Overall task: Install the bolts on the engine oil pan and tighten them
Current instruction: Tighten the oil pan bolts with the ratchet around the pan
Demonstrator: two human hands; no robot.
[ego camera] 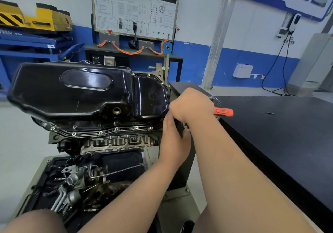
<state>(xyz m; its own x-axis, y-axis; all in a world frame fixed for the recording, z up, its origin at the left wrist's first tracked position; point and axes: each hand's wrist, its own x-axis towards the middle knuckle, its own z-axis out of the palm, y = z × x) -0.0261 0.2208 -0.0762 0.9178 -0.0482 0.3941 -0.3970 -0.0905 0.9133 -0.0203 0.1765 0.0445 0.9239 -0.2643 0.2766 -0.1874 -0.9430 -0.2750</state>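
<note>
A glossy black oil pan (pixel 75 90) sits on top of an upturned engine held on a stand. Several bolts (pixel 100 133) stand in the flange along its near edge. At the pan's right end, my right hand (pixel 193 104) grips a ratchet wrench whose orange handle (pixel 224 111) sticks out to the right. My left hand (pixel 173 139) lies just below it, fingers curled against the wrench head near the pan's right corner. The wrench head and the bolt under it are hidden by both hands.
A tray of loose engine parts (pixel 75 180) lies below the engine on the stand. A black workbench (pixel 279 133) runs along the right, with a small metal piece (pixel 269 113) on it. A training board (pixel 135 9) and a blue lift table (pixel 32 41) stand behind.
</note>
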